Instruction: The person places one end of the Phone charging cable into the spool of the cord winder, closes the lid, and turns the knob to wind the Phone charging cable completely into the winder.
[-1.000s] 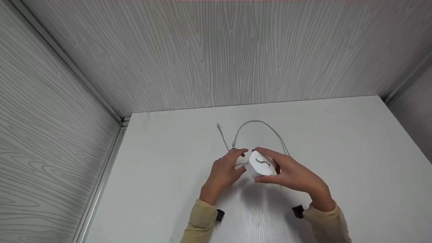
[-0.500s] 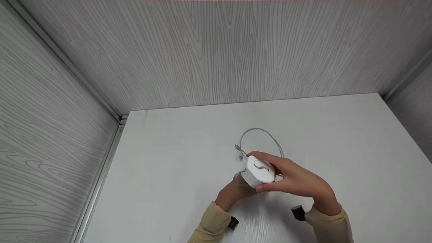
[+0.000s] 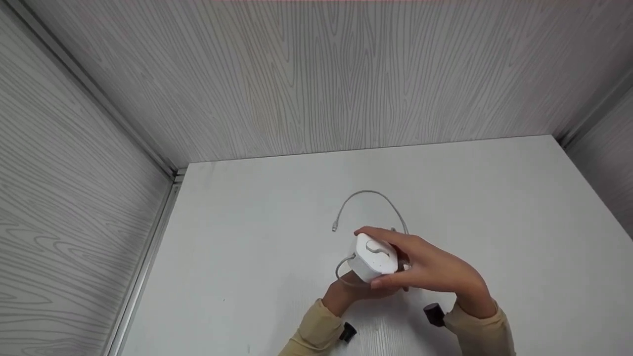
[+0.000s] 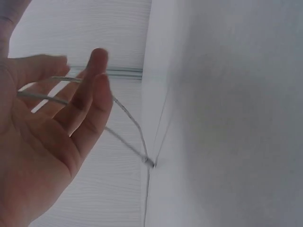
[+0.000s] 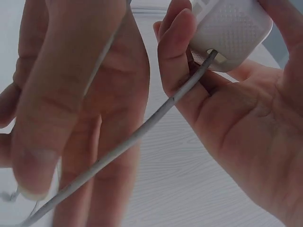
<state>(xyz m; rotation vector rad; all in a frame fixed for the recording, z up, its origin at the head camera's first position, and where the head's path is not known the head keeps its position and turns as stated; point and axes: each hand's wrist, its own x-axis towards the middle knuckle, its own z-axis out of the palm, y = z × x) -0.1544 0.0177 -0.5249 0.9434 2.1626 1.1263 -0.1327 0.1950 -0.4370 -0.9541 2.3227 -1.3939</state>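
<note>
- Since the frame one second back, the left hand [image 3: 358, 291] shifts from beside the white box [image 3: 374, 257] to underneath it, and the cable's loop on the tabletop [image 3: 247, 237] draws nearer to the person.
- Right hand [image 3: 435, 267]: its grip is closed round the box, thumb on the near side and fingers on the far side.
- Raised off the tabletop, the white box tilts, its face with a grey S-shaped mark showing.
- Grey cable [image 5: 137, 132] leaves an opening in the box's textured side and curves down towards the left hand.
- Left hand's grip is partly open, fingers loosely bent; cable strands pass by them, but whether they pinch it cannot be told.
- Beyond the hands, the cable arches over the tabletop to a small plug [image 3: 335, 227].
- Wood-grain panels [image 3: 316, 74] stand around the tabletop.
</note>
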